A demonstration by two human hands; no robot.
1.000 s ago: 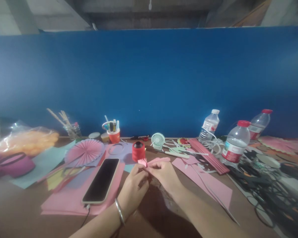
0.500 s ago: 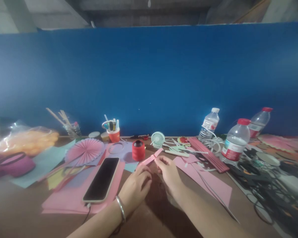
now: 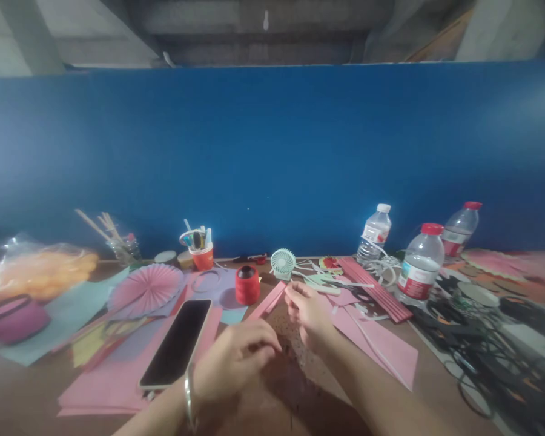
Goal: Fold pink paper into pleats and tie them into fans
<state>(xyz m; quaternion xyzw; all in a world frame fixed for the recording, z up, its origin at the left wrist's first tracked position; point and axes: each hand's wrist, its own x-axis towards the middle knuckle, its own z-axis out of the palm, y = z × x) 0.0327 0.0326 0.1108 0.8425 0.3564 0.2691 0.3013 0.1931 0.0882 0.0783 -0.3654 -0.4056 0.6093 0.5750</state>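
Observation:
Between thumb and fingertips, my right hand (image 3: 306, 312) pinches the end of a folded pink paper strip (image 3: 269, 303) just right of centre. The strip slants down and left toward my left hand (image 3: 240, 351). My left hand is curled, palm down, below the strip, with a silver bangle at its wrist; whether its fingers hold anything is hidden. A red thread spool (image 3: 247, 285) stands left of the strip. Behind the strip is a small mint fan (image 3: 283, 263).
A phone (image 3: 177, 343) lies on pink sheets (image 3: 95, 387) at the left, near a pink pleated rosette (image 3: 146, 290). To the right are pleated pink paper (image 3: 375, 289), pink sheets (image 3: 381, 345), bottles (image 3: 421, 266) and tangled black items (image 3: 472, 345).
My left hand has moved down and left, off the crossing of the strip. My right hand keeps its pinch on the strip. The view has tilted up slightly and shifted right.

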